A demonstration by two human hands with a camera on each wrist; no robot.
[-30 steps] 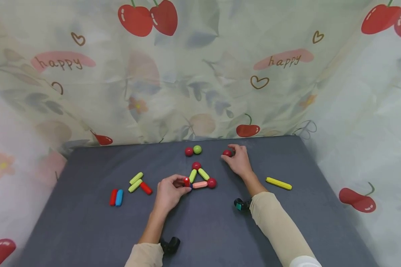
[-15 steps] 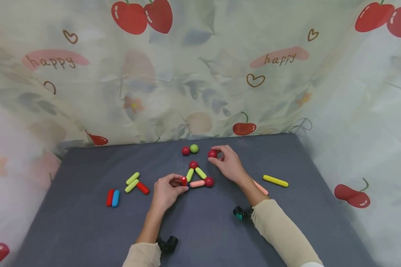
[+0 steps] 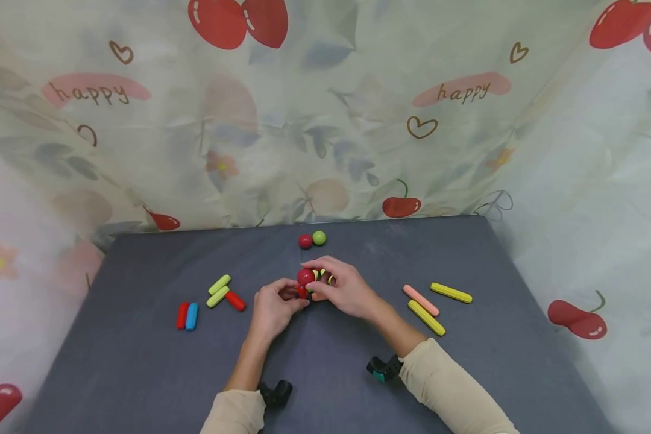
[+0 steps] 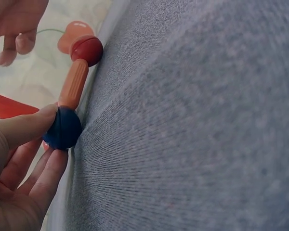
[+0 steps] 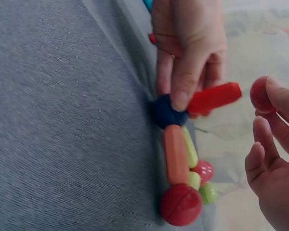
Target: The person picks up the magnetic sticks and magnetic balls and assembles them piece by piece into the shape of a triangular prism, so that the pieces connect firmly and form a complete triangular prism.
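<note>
My left hand [image 3: 273,308] pinches a dark blue ball [image 4: 65,129] at one corner of a flat triangle of magnetic sticks and balls. From that ball a red stick [image 5: 214,98] points upward. A salmon stick [image 5: 176,154] joins the blue ball to a red corner ball [image 5: 181,205], and light green sticks form the other sides. My right hand [image 3: 348,289] pinches another red ball [image 3: 305,276] between thumb and fingers, just above the red stick's free end; a gap shows between them in the right wrist view. In the head view this hand hides much of the triangle.
At the back lie a loose red ball [image 3: 305,241] and a green ball [image 3: 319,237]. On the left are light green sticks [image 3: 219,283], red sticks [image 3: 235,301] and a blue stick [image 3: 192,316]. Yellow sticks [image 3: 451,292] and a salmon stick [image 3: 421,300] lie right.
My right hand has carried the red ball leftward and toward me, to above the upright red stick. My left hand keeps its hold on the corner. Sticks formerly behind the right forearm now show.
</note>
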